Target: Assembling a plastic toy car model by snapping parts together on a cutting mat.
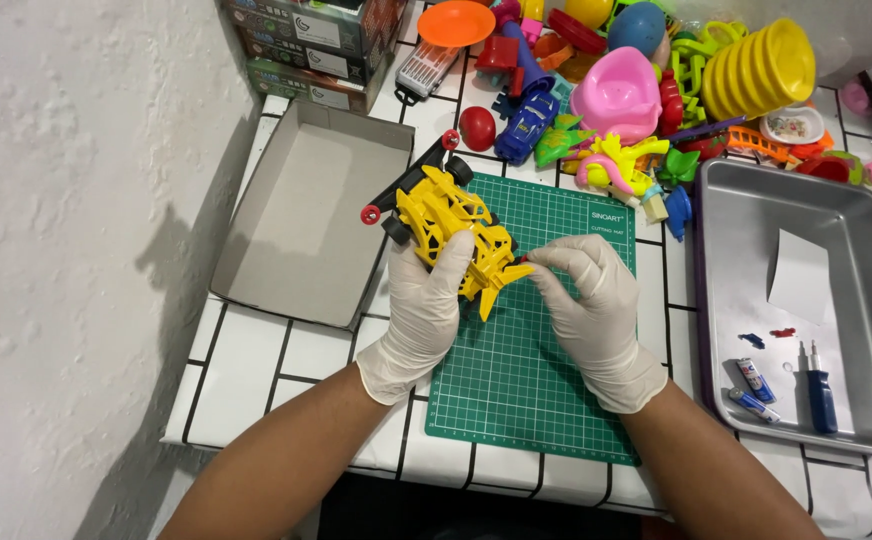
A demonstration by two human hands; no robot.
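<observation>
A yellow toy race car [453, 223] with black wheels and small red rollers is held tilted above a green cutting mat [526, 345]. My left hand [424, 310], in a white glove, wraps around the car's body from below. My right hand [588, 300], also gloved, pinches the car's yellow rear wing between thumb and fingers.
An open grey cardboard box lid [306, 215] lies left of the mat. A metal tray [806, 300] on the right holds a white paper, a blue screwdriver, two small batteries and tiny parts. A heap of colourful plastic toys [636, 90] fills the back. Stacked boxes [316, 45] stand at the back left.
</observation>
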